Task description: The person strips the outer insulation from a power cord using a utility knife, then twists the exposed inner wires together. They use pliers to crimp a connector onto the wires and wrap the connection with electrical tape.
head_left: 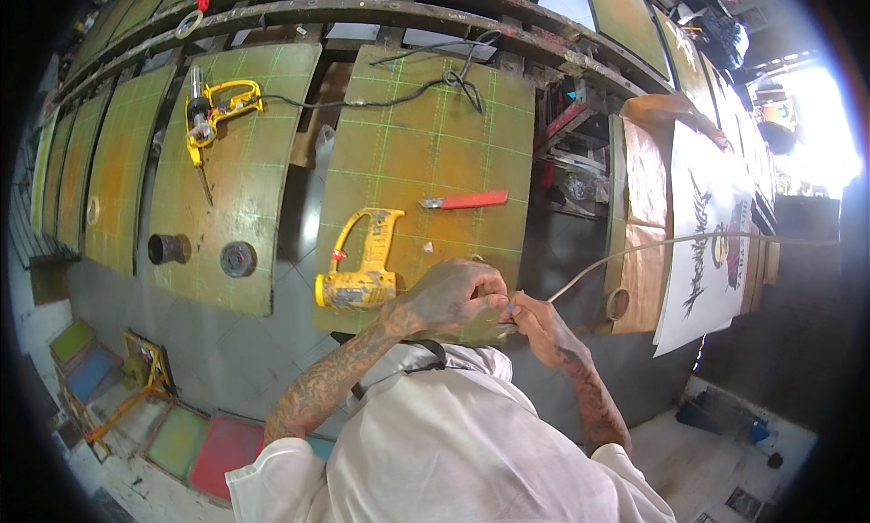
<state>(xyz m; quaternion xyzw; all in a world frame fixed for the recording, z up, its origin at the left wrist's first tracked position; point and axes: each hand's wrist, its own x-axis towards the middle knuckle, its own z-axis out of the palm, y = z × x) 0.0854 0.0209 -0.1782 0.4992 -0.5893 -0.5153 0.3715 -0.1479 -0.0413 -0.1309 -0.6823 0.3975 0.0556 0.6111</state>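
Observation:
In front of my chest, both hands meet at the near edge of a green-lined board [362, 165]. My right hand [551, 333] is closed on a pale cable [634, 246], which runs off to the right from its fingers. My left hand [453, 295] pinches close against the right fingertips; what lies between its fingers is hidden. Left of it on the board rests a yellow hot-air gun housing [358, 285], scuffed with dark marks. Beyond my hands lies a red utility knife [467, 199] with its blade pointing left.
On the left board sits an opened yellow tool [213, 115] with a metal barrel; its black cord [362, 101] crosses to the middle board. Near it are a black ring [238, 259] and a dark cylinder [166, 248]. At right stands a printed white sheet [693, 251].

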